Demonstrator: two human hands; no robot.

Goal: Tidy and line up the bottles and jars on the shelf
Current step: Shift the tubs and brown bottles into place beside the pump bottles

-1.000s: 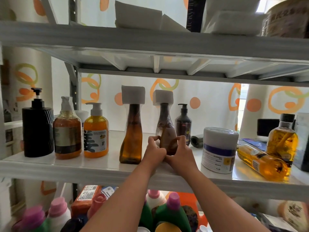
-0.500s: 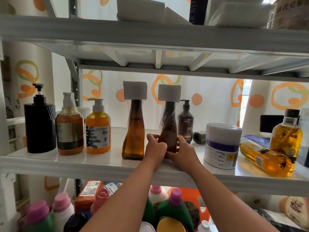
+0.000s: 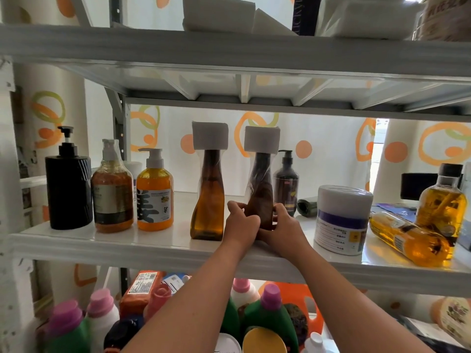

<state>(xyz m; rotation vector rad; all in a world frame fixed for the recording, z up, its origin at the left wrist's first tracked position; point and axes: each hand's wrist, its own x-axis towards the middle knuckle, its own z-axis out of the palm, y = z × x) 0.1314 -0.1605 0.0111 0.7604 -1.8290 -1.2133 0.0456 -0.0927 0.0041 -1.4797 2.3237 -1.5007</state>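
Note:
On the white middle shelf [image 3: 153, 247] both hands clasp the base of a dark brown plastic-wrapped bottle [image 3: 260, 189] with a white foam cap; it stands upright. My left hand [image 3: 240, 226] wraps its left side and my right hand [image 3: 281, 226] its right. A matching amber bottle [image 3: 207, 200] stands just to the left. Further left, a row holds a black pump bottle [image 3: 68, 189], an orange-brown bottle [image 3: 112, 192] and an orange pump bottle [image 3: 155, 193]. To the right stands a white jar [image 3: 342, 220], and a yellow bottle [image 3: 410, 238] lies on its side.
A small dark pump bottle [image 3: 286, 184] stands behind the held one, with a dark object [image 3: 307, 206] lying beside it. An upright yellow bottle [image 3: 443, 202] is at the far right. Boxes sit on the upper shelf [image 3: 229, 50]. Detergent bottles [image 3: 267, 317] crowd the shelf below.
The wrapped brown bottle, tilted a second ago, now stands upright. Both hands stay around its base.

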